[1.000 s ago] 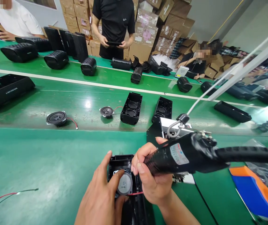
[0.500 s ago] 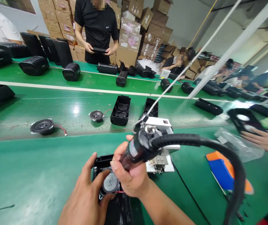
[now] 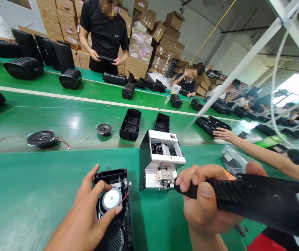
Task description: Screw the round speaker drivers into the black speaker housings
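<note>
My left hand (image 3: 90, 205) grips a round speaker driver (image 3: 112, 198) between thumb and fingers. The driver sits magnet up inside a black speaker housing (image 3: 127, 223), a red wire with a white plug trailing from it. A perforated grille shows in the housing's near half. To the right, my right hand (image 3: 212, 198) is wrapped round a black electric screwdriver (image 3: 259, 195), held nearly level. Its nose points left, at the metal outlet of a white and black screw feeder (image 3: 162, 158); whether the tip touches is hard to tell.
Two loose speaker drivers, one larger (image 3: 41, 138) and one smaller (image 3: 104, 129), lie on the green belt near two open black housings (image 3: 130, 123). A co-worker's hand (image 3: 224, 134) touches a black speaker body (image 3: 204, 126). A clear plastic bag (image 3: 233, 158) lies behind my right hand.
My right hand has carried the screwdriver from over the housing rightward to the screw feeder. My left hand stays on the driver. The co-worker's hand at right has moved further back onto a speaker body.
</note>
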Demonstrator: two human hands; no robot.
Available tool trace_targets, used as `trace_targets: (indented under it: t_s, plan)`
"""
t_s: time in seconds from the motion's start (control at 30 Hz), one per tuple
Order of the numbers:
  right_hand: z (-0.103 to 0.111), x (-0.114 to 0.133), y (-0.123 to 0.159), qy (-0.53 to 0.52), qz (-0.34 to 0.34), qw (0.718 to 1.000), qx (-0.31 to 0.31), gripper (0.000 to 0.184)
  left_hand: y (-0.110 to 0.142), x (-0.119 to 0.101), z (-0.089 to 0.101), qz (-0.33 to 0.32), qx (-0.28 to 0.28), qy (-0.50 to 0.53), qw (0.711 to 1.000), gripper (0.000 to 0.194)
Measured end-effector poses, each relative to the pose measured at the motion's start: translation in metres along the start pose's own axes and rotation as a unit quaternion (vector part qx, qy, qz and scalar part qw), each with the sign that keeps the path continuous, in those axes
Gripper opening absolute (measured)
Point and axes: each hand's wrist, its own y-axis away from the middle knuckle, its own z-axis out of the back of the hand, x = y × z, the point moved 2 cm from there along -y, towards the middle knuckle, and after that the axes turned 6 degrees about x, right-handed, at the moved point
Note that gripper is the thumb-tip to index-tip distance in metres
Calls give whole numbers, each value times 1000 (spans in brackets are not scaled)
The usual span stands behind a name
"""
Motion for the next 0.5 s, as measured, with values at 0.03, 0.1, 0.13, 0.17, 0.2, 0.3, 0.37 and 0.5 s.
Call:
trace_targets:
  t_s: [0.03,0.1,0.13,0.17,0.2,0.3,0.37,0.5]
  plan:
    - [5,-2,2,2,0,1000,3,59,0,0,0,3,3,6,1000,25]
    - [10,-9,8,3,-7,1000,15,60,0,2,0,12,8,14,1000,26]
    - [10,-11,11,4,-14,1000,22,59,0,3,-1,13,9,17,1000,26]
    - [10,-13,14,6,-23,999,28,58,0,4,-1,11,10,20,1000,25]
    - [9,-15,16,9,-32,999,33,56,0,5,-1,7,9,23,1000,24]
    - [6,-14,18,13,-53,998,36,55,0,5,-1,-6,5,34,999,19]
    - [5,-11,18,14,-81,996,45,57,0,4,-1,1,9,46,999,16]
    - [0,4,23,-39,-172,984,37,57,2,-1,0,15,18,68,997,12]
